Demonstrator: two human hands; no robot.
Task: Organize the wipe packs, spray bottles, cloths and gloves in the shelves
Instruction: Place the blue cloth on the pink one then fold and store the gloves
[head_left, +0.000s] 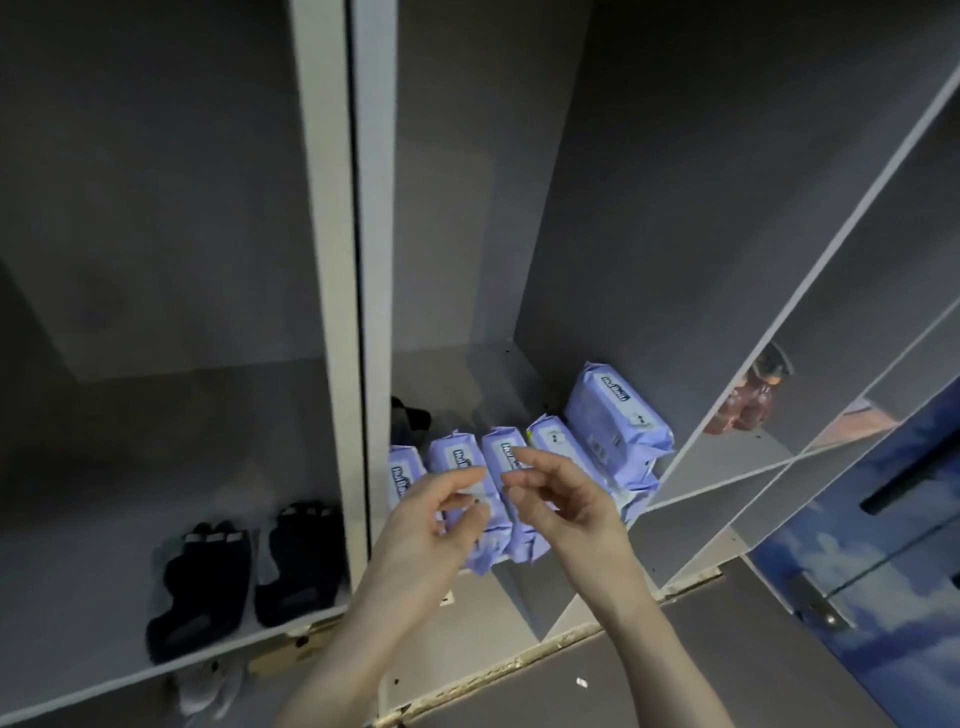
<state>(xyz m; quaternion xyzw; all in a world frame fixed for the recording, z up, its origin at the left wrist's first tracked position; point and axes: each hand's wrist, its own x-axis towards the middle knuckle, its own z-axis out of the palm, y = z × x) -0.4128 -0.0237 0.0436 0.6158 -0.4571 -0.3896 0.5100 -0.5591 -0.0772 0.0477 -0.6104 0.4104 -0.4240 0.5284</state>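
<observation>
Your left hand (441, 512) and right hand (558, 499) hover open, empty, over the wipe packs (501, 486) lined along the shelf's (467, 374) front edge; black gloves (244, 571) lie left.

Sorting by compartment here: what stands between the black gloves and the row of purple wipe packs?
In the head view, a pale upright shelf divider separates the two black gloves on the left from the purple wipe packs on the right.

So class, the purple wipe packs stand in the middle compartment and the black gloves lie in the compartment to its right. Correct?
Not quite. The head view shows the black gloves in the compartment to the left of the wipe packs, not the right.
</observation>
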